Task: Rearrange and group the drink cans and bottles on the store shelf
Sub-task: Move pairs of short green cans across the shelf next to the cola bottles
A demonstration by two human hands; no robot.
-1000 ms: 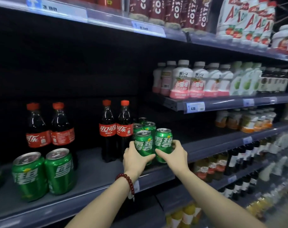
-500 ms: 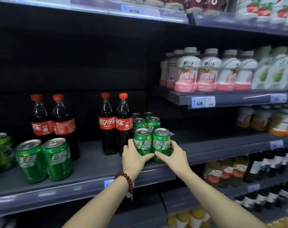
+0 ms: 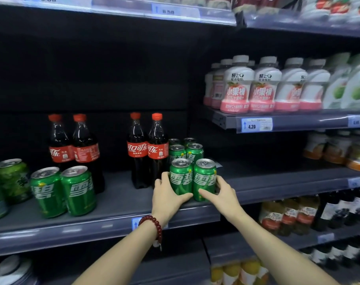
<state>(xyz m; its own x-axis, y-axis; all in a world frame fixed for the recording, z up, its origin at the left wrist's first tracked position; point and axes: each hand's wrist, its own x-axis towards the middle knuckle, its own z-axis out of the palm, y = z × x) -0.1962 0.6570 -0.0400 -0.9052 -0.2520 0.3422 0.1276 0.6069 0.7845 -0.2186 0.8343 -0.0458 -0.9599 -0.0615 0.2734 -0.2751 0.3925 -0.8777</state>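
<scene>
I'm looking at a dim store aisle with a dark grey metal shelf at chest height. At its left end stands a pair of green aluminium soda cans with white lettering, and behind them two dark cola bottles with red caps and red labels. A second pair of red-capped cola bottles stands near the middle, just beside the green can row I'm working on.

My left hand, with a red bead bracelet on the wrist, wraps the outer side of the left front green can, thumb lying across its base. My right hand cups the right front green can the same way. Both hands are closed on the cans and press them together, so they touch side to side and, I judge, move as one block.

Both cans stand upright on the shelf's front edge, long axis vertical, pull-tabs up, labels facing me. Behind them more green cans sit in two files. I judge I'm squaring the front pair to that row.
</scene>
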